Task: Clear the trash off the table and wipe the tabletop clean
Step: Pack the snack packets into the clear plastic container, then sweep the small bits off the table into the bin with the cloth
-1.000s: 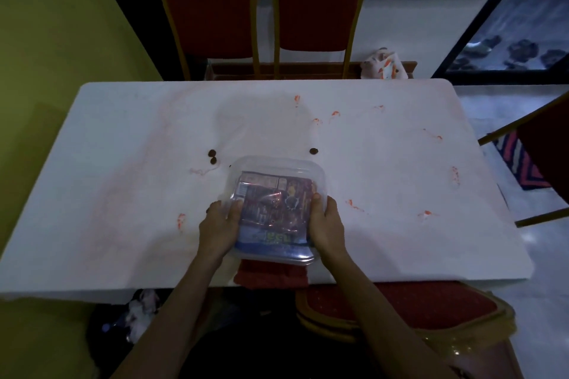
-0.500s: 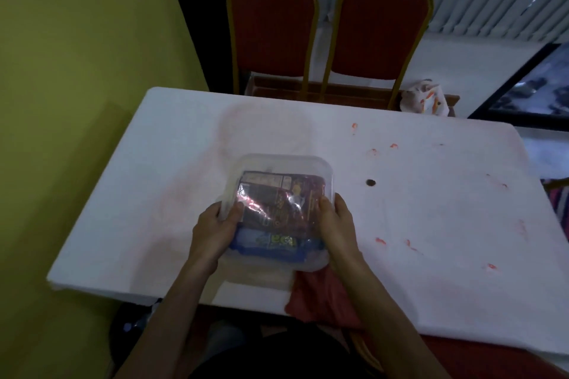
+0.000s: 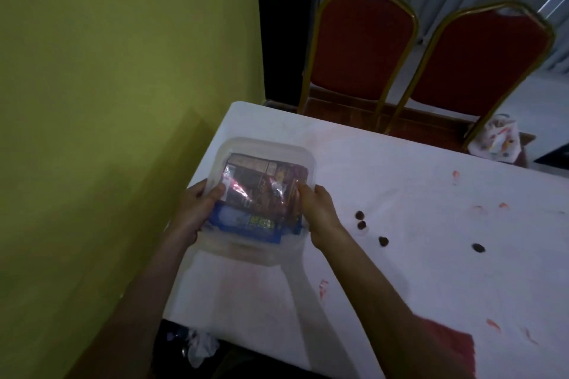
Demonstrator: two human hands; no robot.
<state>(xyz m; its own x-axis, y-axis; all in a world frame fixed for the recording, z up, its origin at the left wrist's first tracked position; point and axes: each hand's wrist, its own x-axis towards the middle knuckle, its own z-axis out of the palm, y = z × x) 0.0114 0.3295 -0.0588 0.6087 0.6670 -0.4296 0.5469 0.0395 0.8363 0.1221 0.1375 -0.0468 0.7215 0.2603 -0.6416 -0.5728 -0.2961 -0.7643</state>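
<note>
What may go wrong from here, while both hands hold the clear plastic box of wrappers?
1. The left hand and right hand grip the clear square plastic box only by its sides; tilting it may spill the colourful wrappers.
2. The small dark round crumbs on the white table may roll off.
3. Wiping may spread the red smears.

A single head-worn view looks steeply down, close above the table (image 3: 400,181); chairs (image 3: 363,49) at one o'clock, wall (image 3: 123,71) at ten.
</note>
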